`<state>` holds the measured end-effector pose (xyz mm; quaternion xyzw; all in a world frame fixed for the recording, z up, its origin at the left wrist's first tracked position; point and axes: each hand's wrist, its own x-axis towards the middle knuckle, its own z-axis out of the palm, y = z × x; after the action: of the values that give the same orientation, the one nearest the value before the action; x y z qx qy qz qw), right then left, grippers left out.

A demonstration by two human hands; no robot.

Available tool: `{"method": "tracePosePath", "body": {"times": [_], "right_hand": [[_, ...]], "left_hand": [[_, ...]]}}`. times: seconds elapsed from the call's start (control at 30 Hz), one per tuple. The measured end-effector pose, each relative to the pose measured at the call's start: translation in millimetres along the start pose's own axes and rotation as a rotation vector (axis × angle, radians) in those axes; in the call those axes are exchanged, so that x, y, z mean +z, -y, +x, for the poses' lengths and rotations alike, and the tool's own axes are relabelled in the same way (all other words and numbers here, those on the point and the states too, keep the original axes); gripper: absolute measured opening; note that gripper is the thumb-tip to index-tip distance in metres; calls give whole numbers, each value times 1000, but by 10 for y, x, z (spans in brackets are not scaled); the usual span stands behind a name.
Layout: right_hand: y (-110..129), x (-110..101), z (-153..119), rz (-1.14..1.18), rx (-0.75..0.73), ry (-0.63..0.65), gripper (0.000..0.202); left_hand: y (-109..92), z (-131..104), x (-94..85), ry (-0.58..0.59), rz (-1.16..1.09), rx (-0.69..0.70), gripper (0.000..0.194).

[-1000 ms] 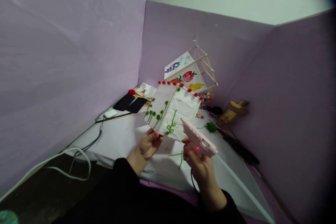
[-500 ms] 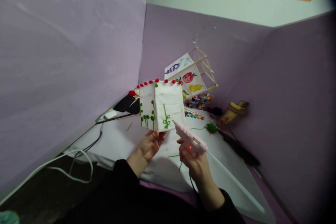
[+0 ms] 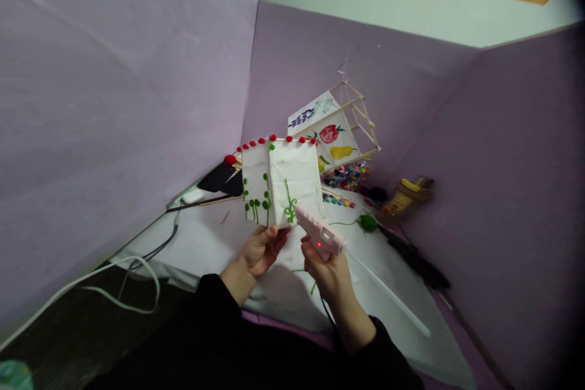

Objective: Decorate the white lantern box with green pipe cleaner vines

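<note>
A white box-shaped lantern is held upright by its lower edge in my left hand, thumb in front. Red pom-poms line its top rim, and green yarn stems with round green dots decorate the left face. On the front face is a looped green yarn plant. My right hand is wrapped round a pale pink glue gun with a red light lit. The gun's tip is at the lower right of the yarn plant; whether it touches cannot be told. A long white glue stick juts from its back.
Behind stands a stick-framed lantern with painted fruit. Near it lie a bag of coloured pom-poms, a paint set and a green yarn ball. A black phone is at left; purple partitions surround the white-covered table.
My right hand has moved the glue gun left and slightly up, bringing its tip to the yarn plant. My left hand and the lantern have stayed nearly still.
</note>
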<state>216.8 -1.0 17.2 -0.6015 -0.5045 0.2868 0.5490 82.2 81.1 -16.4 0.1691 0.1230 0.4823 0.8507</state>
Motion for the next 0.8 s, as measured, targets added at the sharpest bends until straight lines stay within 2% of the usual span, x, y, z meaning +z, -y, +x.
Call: {"method": "tracePosePath", "body": {"times": [0.27, 0.8], "right_hand": [[-12, 47, 11, 62, -10, 49, 26], [-20, 97, 56, 104, 21, 2, 24]], "left_hand": [[1, -6, 2, 25, -1, -5, 15], [-14, -36, 73, 78, -1, 5, 19]]}}
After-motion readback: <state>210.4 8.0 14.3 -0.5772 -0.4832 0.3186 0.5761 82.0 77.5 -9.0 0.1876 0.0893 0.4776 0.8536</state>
